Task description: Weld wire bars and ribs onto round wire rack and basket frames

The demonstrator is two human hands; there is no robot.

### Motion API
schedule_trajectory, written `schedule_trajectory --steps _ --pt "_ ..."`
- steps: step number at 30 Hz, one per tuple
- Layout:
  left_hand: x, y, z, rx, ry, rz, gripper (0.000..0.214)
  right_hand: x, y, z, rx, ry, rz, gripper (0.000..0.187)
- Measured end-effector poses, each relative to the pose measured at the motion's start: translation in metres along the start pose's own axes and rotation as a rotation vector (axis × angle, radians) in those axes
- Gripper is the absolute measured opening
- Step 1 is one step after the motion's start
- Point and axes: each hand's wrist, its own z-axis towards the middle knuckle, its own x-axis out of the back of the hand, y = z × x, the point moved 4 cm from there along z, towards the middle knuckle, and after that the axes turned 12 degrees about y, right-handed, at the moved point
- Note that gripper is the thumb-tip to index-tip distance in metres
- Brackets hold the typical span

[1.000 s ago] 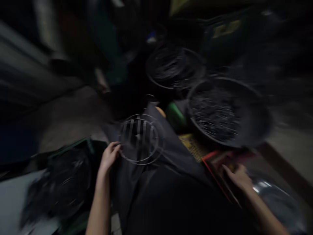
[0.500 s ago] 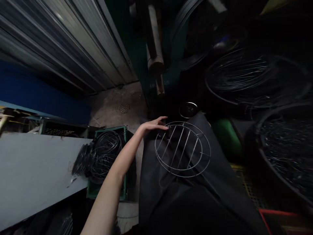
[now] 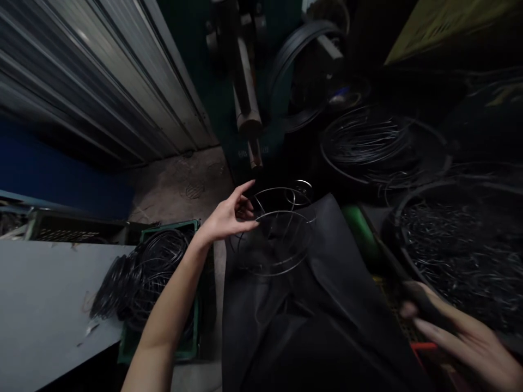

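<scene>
A round wire rack point(image 3: 281, 274) with two rings and thin cross bars is tilted above the dark cloth point(image 3: 294, 337) over my lap, partly smeared by motion. At its left rim is my left hand point(image 3: 229, 218), thumb and forefinger spread apart and the other fingers curled. The thumb tip meets or nearly meets the ring; I cannot tell whether it bears any weight. Low on the right, my blurred right hand point(image 3: 469, 337) is closed around a dark, long object point(image 3: 431, 307) whose kind is unclear.
A machine with a rod-like arm point(image 3: 247, 103) points down ahead. At left, a green crate point(image 3: 195, 326) holds black wire coils beside a pale board point(image 3: 53, 294). At right stand a tub point(image 3: 402, 228) of small wire pieces and a basin point(image 3: 343, 173) with wire rings.
The rack has gone from lying flat on the cloth to tilted, and shifted left. My left hand has moved left and spread its fingers. My right hand has come into view.
</scene>
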Motion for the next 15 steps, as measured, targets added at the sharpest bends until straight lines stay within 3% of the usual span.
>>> schedule_trajectory --steps 3,6,10,15 --pt "0.0 0.019 -0.023 -0.188 0.083 0.208 0.091 -0.031 -0.037 0.018 0.078 -0.288 0.038 0.03" --pt "-0.017 0.008 -0.032 -0.301 0.091 0.363 0.087 -0.05 -0.058 0.023 0.108 -0.441 0.001 0.033" --pt "-0.04 -0.02 -0.033 -0.35 0.077 0.421 0.09 -0.065 -0.054 0.02 0.101 -0.493 -0.107 0.035" --pt "-0.05 -0.025 -0.034 -0.432 0.082 0.404 0.088 -0.081 -0.042 0.018 0.049 -0.497 -0.181 0.04"
